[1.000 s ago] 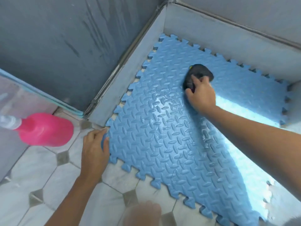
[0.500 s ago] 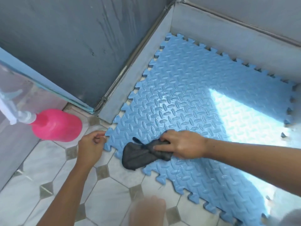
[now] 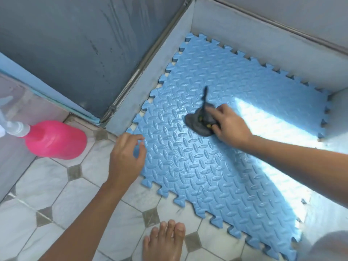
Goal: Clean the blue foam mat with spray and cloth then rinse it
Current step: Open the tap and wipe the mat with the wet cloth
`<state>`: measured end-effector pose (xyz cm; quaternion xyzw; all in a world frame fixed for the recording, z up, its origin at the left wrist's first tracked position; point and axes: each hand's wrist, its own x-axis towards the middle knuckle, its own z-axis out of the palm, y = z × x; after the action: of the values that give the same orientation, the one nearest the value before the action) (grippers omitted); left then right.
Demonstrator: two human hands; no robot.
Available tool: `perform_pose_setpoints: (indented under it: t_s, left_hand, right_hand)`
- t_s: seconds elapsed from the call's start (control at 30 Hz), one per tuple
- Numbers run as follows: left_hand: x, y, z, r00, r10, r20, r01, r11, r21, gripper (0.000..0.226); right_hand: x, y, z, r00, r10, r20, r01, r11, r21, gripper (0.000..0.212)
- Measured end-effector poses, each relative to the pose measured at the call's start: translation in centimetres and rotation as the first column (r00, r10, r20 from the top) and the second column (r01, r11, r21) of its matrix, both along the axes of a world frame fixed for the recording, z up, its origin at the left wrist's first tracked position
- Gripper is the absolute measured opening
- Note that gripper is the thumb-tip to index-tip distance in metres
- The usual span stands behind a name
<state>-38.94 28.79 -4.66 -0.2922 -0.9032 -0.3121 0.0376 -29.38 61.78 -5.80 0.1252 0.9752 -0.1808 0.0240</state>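
Currently the right hand (image 3: 228, 125) presses a crumpled dark grey cloth (image 3: 200, 123) onto the blue embossed foam mat (image 3: 216, 166), mid-mat; unwiped near rows lie toward the person; the left hand (image 3: 126, 159), fingers loosely curled and empty, hovers at the mat's left edge, nearer the pink plastic spray bottle (image 3: 54, 140).

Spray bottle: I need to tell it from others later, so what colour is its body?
Bright pink body with a clear nozzle neck, seen in the head view.

Blue foam mat (image 3: 216, 166) is being hemmed in by grey walls (image 3: 263, 44) at far and left edges; near-left tiled floor (image 3: 56, 185) is being left open, pink spray bottle (image 3: 56, 140) aside.
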Motion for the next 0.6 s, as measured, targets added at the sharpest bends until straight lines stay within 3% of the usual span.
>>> perform_pose_setpoints:
  t_s: [0.07,0.13,0.2,0.27,0.33,0.4,0.43,0.47,0.53,0.6]
  left_hand:
    - [-1.4,3.5,-0.4,0.988,-0.155,-0.017,0.155,0.988,-0.004,0.017]
    - [-4.3,7.1,-1.4,0.983,-0.184,0.000,0.184,0.983,-0.026,0.028]
    - [-7.2,9.7,-2.4,0.986,-0.162,0.050,0.166,0.982,-0.095,0.041]
    - [-8.5,10.8,-3.5,0.989,-0.127,0.071,0.139,0.968,-0.209,0.049]
    - [-8.3,10.7,-4.4,0.993,-0.113,0.033,0.118,0.952,-0.282,0.050]
    - [-8.0,10.5,-4.8,0.994,-0.108,0.008,0.106,0.951,-0.290,0.048]
    - [-8.0,10.6,-4.8,0.994,-0.109,-0.001,0.104,0.952,-0.288,0.048]
    - [-8.0,10.6,-4.8,0.994,-0.109,-0.009,0.101,0.952,-0.288,0.048]
    - [-8.1,10.8,-4.9,0.994,-0.105,-0.023,0.094,0.952,-0.291,0.048]
    - [-8.1,10.8,-4.9,0.994,-0.101,-0.030,0.089,0.954,-0.286,0.049]
  right_hand:
    - [2.6,-4.0,0.1,0.941,0.338,0.027,-0.338,0.941,-0.018,0.059]
    - [5.3,-6.1,0.1,0.773,0.632,0.048,-0.631,0.775,-0.040,0.053]
    - [6.8,-5.1,0.2,0.633,0.770,0.074,-0.767,0.637,-0.072,0.047]
    - [7.4,-1.5,0.3,0.641,0.763,0.085,-0.762,0.646,-0.053,0.043]
    - [8.0,3.7,0.3,0.813,0.575,0.095,-0.579,0.815,0.025,0.043]
    - [9.0,9.8,0.4,0.978,0.177,0.109,-0.190,0.974,0.122,0.054]
    - [9.8,12.6,0.6,0.994,-0.054,0.093,0.038,0.986,0.165,0.059]
    - [10.6,15.2,0.8,0.956,-0.283,0.073,0.263,0.943,0.205,0.059]
    - [12.0,18.9,0.9,0.756,-0.652,0.060,0.630,0.749,0.206,0.055]
    - [11.9,20.3,0.6,0.555,-0.829,0.072,0.813,0.559,0.165,0.046]
